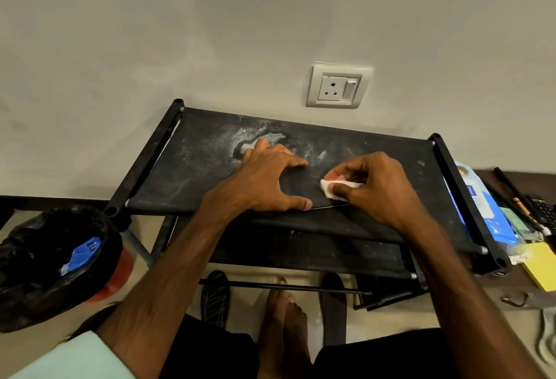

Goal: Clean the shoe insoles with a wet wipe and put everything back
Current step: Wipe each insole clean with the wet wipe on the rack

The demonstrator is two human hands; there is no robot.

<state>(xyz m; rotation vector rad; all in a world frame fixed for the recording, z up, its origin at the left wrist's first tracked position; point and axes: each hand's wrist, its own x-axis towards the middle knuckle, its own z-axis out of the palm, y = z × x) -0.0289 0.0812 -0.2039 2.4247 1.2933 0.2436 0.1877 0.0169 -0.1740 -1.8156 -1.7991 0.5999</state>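
Observation:
A black insole (304, 190) lies on the top shelf of the black fabric shoe rack (391, 153) and is hard to tell from the cloth; its thin near edge shows between my hands. My left hand (267, 177) presses flat on its left part with spread fingers. My right hand (376, 186) pinches a folded white wet wipe (328, 187) against the insole's right part. On the floor under the rack lie two more dark insole-shaped pieces, one on the left (215, 297) and one on the right (332, 303).
A blue wet-wipe pack (478, 207) lies right of the rack, next to a yellow notepad (541, 264) and pens. A bin with a black bag (51, 258) stands at the left. A wall socket (337, 85) is behind. My bare feet (282, 318) stand below.

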